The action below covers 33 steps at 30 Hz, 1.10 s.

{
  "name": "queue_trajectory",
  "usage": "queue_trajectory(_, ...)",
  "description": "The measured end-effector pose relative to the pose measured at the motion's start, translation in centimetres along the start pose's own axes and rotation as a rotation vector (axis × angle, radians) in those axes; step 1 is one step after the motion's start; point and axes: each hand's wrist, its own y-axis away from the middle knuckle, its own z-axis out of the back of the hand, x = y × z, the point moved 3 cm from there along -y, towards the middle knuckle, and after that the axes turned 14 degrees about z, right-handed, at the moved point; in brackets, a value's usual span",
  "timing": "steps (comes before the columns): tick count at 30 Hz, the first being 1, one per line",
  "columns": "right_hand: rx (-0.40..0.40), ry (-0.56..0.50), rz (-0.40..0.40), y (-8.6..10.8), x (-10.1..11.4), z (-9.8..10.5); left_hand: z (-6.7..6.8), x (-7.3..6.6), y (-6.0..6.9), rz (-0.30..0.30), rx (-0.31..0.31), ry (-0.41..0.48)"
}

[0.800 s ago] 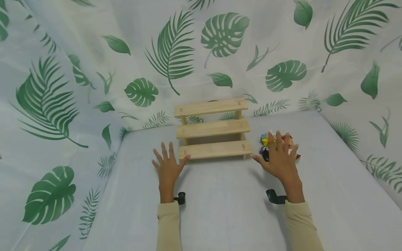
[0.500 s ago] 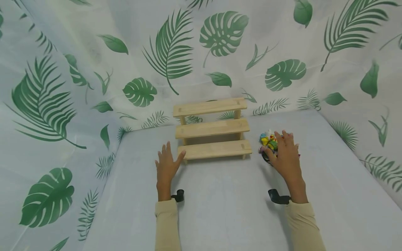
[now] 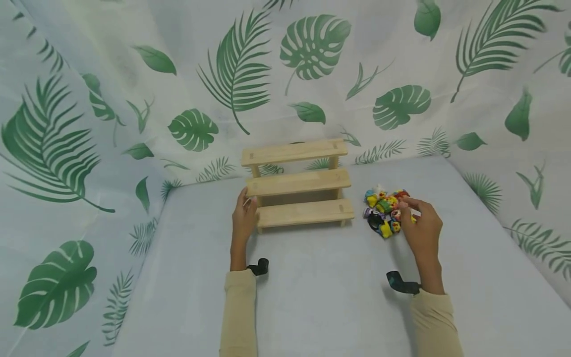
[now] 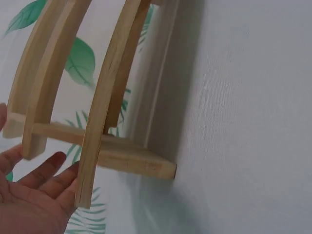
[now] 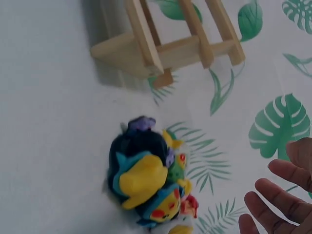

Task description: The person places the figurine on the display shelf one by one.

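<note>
A three-tier wooden step shelf [image 3: 301,213] stands against the back wall. My left hand [image 3: 243,220] is at its left end. In the left wrist view the left hand's fingers [image 4: 41,173] lie loosely bent by the ends of the boards, without wrapping round them. To the right of the shelf lies a pile of small colourful cartoon figurines [image 3: 383,206], several of them yellow, blue and red. My right hand [image 3: 421,228] hovers at the pile's right side with bent fingers. The right wrist view shows those fingers [image 5: 273,212] spread, holding nothing.
A white cloth-like surface [image 3: 316,282] lies under everything. A white sheet [image 3: 357,119] printed with green leaves rises behind and at both sides. Black wrist-camera mounts [image 3: 401,282] stick out inward from both wrists.
My left hand has moved forward to the shelf's left end, its fingers now bent. My right hand has shifted right and turned, bending its fingers and uncovering more of the figurines.
</note>
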Motion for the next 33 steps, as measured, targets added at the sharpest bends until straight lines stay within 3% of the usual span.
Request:
queue_trajectory(5,0.004,0.054,-0.079,0.6,-1.4,0.6,-1.1,-0.7,-0.9,0.013,-0.066,-0.019)
queue_trajectory(10,0.033,0.033,-0.213,1.3,-3.5,0.5,-1.6,-0.7,-1.3,0.026,-0.167,0.06)
queue_trajectory(14,0.037,0.057,-0.276,2.0,-8.2,-0.7,-1.6,-0.7,-1.8,0.006,-0.235,0.131)
queue_trajectory(17,0.05,0.088,-0.31,2.4,-12.0,-1.7,-1.7,-0.7,-2.2,-0.009,-0.255,0.129)
queue_trajectory(19,0.061,0.089,-0.341,2.5,-13.3,-2.0,-1.8,-0.7,-2.4,-0.016,-0.262,0.123)
queue_trajectory(21,0.085,0.085,-0.38,2.4,-13.4,-2.0,-1.9,-0.6,-2.5,-0.018,-0.269,0.119)
queue_trajectory(25,0.176,0.031,-0.463,1.9,-11.0,-1.2,-2.0,-0.4,-2.6,-0.007,-0.276,0.12)
queue_trajectory(30,0.315,-0.028,-0.499,1.4,-8.9,-0.6,-2.0,-0.5,-2.5,0.004,-0.281,0.111)
queue_trajectory(33,0.345,-0.039,-0.501,1.4,-8.8,-0.8,-1.9,-0.7,-2.4,-0.014,-0.286,0.116)
